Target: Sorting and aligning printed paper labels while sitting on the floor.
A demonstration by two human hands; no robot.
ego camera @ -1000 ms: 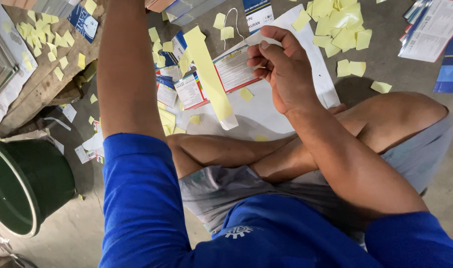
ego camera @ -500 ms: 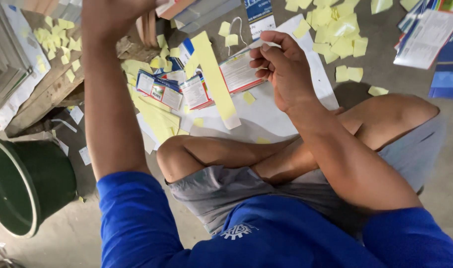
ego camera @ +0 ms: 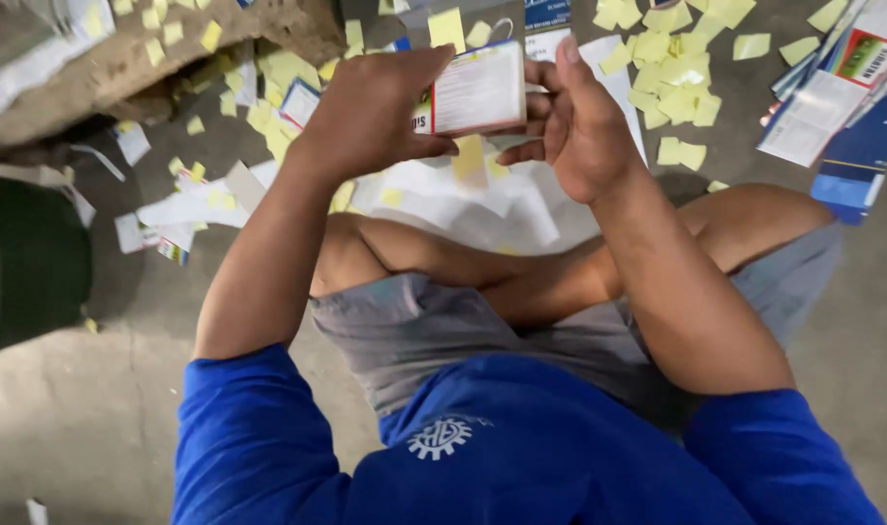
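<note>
above the crossed legs, left hand (ego camera: 365, 112) and right hand (ego camera: 579, 122) pinch a small printed card (ego camera: 479, 89) by opposite edges; it looks light, thin, bendable, best gripped at its edges.

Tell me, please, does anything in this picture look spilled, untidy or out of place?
Yes. Many small yellow paper pieces lie scattered loose over the concrete floor and the white sheets, not in any pile. Printed cards lie askew at the right. Both hands, left hand and right hand, hold one white card.
</note>
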